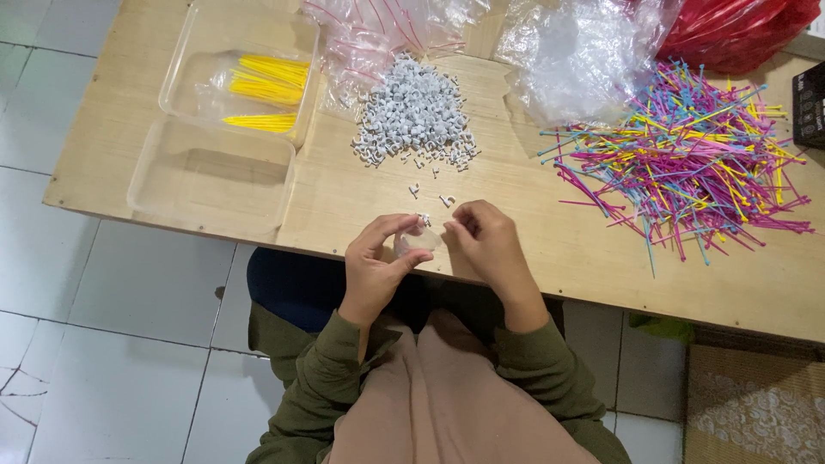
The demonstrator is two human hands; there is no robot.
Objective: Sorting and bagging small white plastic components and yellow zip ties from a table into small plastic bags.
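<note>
Grey clips [414, 110], yellow ties in a clear tray [176, 77], multicoloured cable ties [687, 155], red bag [739, 30].

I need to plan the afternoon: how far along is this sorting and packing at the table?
Done: yellow ties lie bagged in the far clear tray. In hand: the left hand holds a small clear bag and the right hand pinches at its mouth. Left: the grey clip pile, the mixed coloured ties, and the near tray, still bare.
</note>
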